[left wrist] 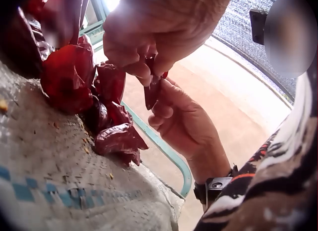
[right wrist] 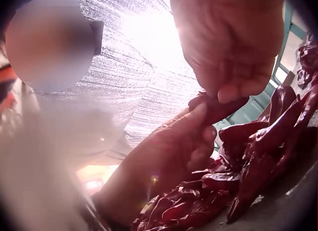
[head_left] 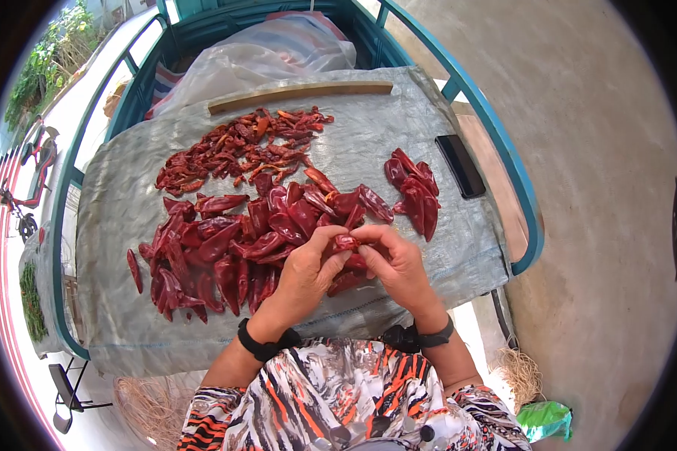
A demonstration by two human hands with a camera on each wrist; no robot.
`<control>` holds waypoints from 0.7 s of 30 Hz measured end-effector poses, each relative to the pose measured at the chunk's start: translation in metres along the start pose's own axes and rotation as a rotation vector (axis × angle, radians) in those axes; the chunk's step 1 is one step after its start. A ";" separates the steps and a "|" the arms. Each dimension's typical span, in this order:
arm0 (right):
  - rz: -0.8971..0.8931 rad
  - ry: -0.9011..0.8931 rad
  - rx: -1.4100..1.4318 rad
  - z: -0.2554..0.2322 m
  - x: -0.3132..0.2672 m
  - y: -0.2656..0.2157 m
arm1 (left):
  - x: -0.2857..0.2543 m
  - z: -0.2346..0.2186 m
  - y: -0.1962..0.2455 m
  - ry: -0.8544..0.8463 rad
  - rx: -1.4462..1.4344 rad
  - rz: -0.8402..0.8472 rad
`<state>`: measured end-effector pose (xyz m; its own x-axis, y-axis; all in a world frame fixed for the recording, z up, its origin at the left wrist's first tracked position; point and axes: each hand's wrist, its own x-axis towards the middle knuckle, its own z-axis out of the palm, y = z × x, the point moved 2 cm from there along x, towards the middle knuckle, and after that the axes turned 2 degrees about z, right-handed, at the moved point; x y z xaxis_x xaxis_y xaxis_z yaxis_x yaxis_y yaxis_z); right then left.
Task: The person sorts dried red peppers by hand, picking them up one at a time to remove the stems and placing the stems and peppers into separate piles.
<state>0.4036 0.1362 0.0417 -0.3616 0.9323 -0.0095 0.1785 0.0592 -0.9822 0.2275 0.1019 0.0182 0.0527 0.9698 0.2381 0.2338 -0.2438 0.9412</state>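
Both hands meet over the near edge of the cloth and pinch one dried red chili pepper [head_left: 345, 242] between fingertips and thumbs. My left hand [head_left: 306, 274] holds it from the left, my right hand [head_left: 400, 272] from the right. From the left wrist, the pepper [left wrist: 152, 94] points downward between the two hands, its upper part covered by fingers. The right wrist view has the dark red pepper [right wrist: 223, 110] lying across the left fingers, under the right fingertips. Just beyond the hands spreads a large heap of glossy red chilies [head_left: 218, 248].
Smaller shrivelled chilies [head_left: 233, 150] lie farther back, before a wooden strip [head_left: 301, 96]. A small pile of chilies [head_left: 416, 192] sits at the right, near a black phone [head_left: 460, 167]. Teal cart rails [head_left: 496, 143] flank the grey woven cloth [head_left: 120, 301]. Plastic sheeting [head_left: 263, 60] lies behind.
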 end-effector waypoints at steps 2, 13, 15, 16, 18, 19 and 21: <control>-0.044 -0.009 -0.079 -0.004 0.003 0.002 | -0.003 -0.004 -0.010 -0.041 0.041 -0.032; -0.157 0.604 -0.826 -0.062 0.037 0.033 | -0.004 0.001 -0.007 -0.101 0.034 0.037; -0.019 0.671 -0.953 -0.073 0.039 0.046 | -0.003 0.002 -0.004 -0.131 0.081 0.068; 0.047 0.654 -0.958 -0.075 0.038 0.052 | -0.003 0.003 -0.003 -0.147 0.103 0.083; 0.183 0.619 -0.966 -0.078 0.036 0.059 | -0.002 0.005 -0.004 -0.147 0.110 0.115; 0.167 0.627 -0.938 -0.079 0.035 0.059 | -0.002 0.005 -0.003 -0.152 0.114 0.118; 0.137 0.639 -0.880 -0.079 0.033 0.060 | -0.002 0.005 -0.002 -0.155 0.114 0.118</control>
<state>0.4747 0.1990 -0.0022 0.2066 0.9485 0.2402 0.8637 -0.0614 -0.5002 0.2321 0.1003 0.0146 0.2328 0.9261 0.2970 0.3251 -0.3619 0.8737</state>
